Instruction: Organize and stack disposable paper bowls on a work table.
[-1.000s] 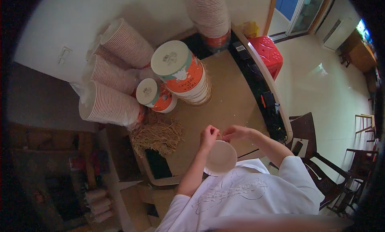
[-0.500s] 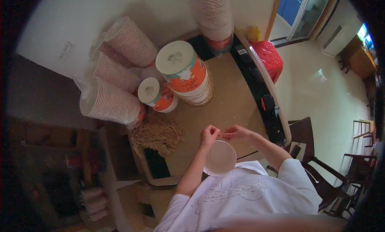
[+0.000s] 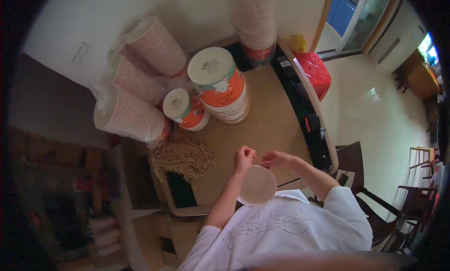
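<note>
A white paper bucket [image 3: 257, 185], its open mouth towards me, sits against my front at the table's near edge. Past its far rim, my left hand [image 3: 244, 159] and my right hand [image 3: 277, 159] face each other with closed, pinching fingers. Between the fingertips runs a thin strand, which looks like twine cord [image 3: 256, 157]; its ends are hidden. To the left of my hands lies a loose heap of brown twine cords [image 3: 183, 157]. Farther off stand a tall stack of orange-and-white paper buckets [image 3: 226, 93], upside down, and a shorter stack [image 3: 190, 114] beside it.
Several plastic-wrapped bucket stacks [image 3: 129, 114] lean at the table's left back, and another wrapped stack [image 3: 255, 25] rises at the back. Small black objects [image 3: 315, 125] lie along the right edge of the table [image 3: 276, 111]. Beyond are a red stool [image 3: 315, 74] and dark chairs [image 3: 351, 163].
My right hand has turned slightly, its fingers now lower at the bucket's rim. My left hand stays pinched in nearly the same place. The view has shifted a little.
</note>
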